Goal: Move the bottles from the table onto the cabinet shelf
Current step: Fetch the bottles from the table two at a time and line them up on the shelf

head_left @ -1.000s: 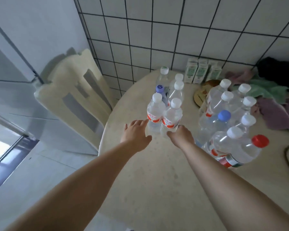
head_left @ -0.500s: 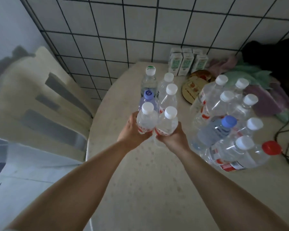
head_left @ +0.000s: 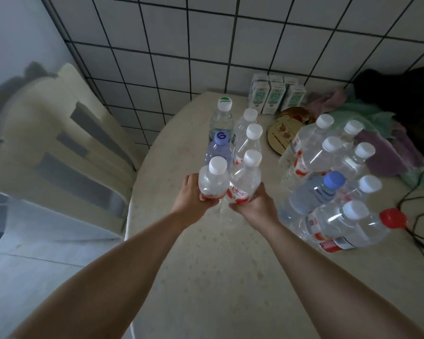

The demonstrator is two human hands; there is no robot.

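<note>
My left hand [head_left: 192,194] grips a clear white-capped bottle [head_left: 213,181] with a red label. Beside it, my right hand [head_left: 255,204] grips a second white-capped bottle [head_left: 245,178] of the same kind. Both bottles stand upright, touching each other, over the beige table [head_left: 206,277]. Behind them stand a blue-capped bottle [head_left: 219,149], two more white-capped ones [head_left: 249,140] and a green-topped bottle [head_left: 222,116]. A cluster of several larger bottles [head_left: 328,167] fills the table's right side, with a red-capped one [head_left: 357,231] lying nearest. No cabinet shelf is in view.
Three small green-and-white cartons [head_left: 274,96] stand against the tiled wall [head_left: 230,45]. A round wooden board [head_left: 287,130], crumpled cloths [head_left: 377,143] and a black cable [head_left: 421,216] lie at the right. A cream chair [head_left: 59,143] stands left of the table.
A second ago my hands were open just short of the two front bottles; they have since closed round them, one each. The view has also shifted nearer the table.
</note>
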